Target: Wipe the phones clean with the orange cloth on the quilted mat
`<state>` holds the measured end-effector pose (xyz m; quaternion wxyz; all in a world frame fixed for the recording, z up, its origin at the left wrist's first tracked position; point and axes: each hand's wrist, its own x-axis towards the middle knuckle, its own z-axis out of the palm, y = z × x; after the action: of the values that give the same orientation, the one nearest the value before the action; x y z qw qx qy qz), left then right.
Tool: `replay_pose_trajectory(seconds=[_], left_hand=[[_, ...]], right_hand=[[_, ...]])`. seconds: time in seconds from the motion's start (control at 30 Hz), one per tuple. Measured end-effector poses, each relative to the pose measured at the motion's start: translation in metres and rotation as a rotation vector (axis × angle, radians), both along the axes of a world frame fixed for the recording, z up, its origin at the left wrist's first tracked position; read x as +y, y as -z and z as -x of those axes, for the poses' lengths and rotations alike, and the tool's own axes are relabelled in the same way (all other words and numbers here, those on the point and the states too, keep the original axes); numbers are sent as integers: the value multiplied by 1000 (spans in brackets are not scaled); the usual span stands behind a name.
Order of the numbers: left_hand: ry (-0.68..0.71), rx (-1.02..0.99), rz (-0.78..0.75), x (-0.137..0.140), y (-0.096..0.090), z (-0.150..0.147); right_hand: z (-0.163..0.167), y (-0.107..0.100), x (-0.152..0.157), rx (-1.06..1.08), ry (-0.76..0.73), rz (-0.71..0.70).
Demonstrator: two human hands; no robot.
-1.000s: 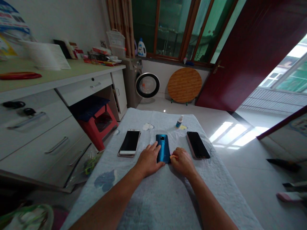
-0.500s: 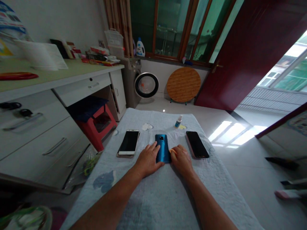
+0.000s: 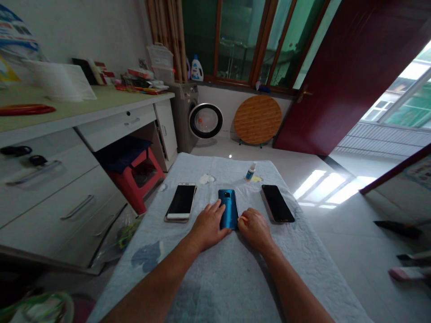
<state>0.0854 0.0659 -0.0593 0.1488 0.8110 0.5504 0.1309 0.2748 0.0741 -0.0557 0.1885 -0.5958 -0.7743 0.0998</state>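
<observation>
A blue smartphone (image 3: 229, 211) lies back side up on the cloth, its camera block toward the far end. My left hand (image 3: 209, 220) holds it down from the left, fingertips on its back and thumb along the near edge. At the phone's right edge, my right hand (image 3: 255, 228) is closed in a pinch on a small orange tool (image 3: 242, 218). Only the tool's tip shows; the fingers hide the rest, so its exact kind is unclear.
A white-framed smartphone (image 3: 182, 200) lies on another flat piece at left. To the right is a dark-screened phone (image 3: 278, 203). A small spray bottle (image 3: 250, 172) stands farther back on the light blue cloth (image 3: 215, 278). A red stool (image 3: 148, 175) is left of the table.
My right hand has slid slightly toward me along the phone's right edge with the orange tool. The left hand stays in place on the phone.
</observation>
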Motion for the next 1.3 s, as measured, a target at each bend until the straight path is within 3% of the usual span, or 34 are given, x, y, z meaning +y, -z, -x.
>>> replay_pose_trajectory(seconds=[0.37,0.73,1.03,1.3], left_hand=[[19,19,-23,0,-2,0],[13,11,-7,0,0,1],[12,16,25,0,-3,0],[33,14,63,-2,-11,1]], right_hand=[[5,9,7,39,67,-32],[5,-2,-5,-2,12,-14],[8,1,-6,10,65,40],[23,-5,25,-75,149,39]])
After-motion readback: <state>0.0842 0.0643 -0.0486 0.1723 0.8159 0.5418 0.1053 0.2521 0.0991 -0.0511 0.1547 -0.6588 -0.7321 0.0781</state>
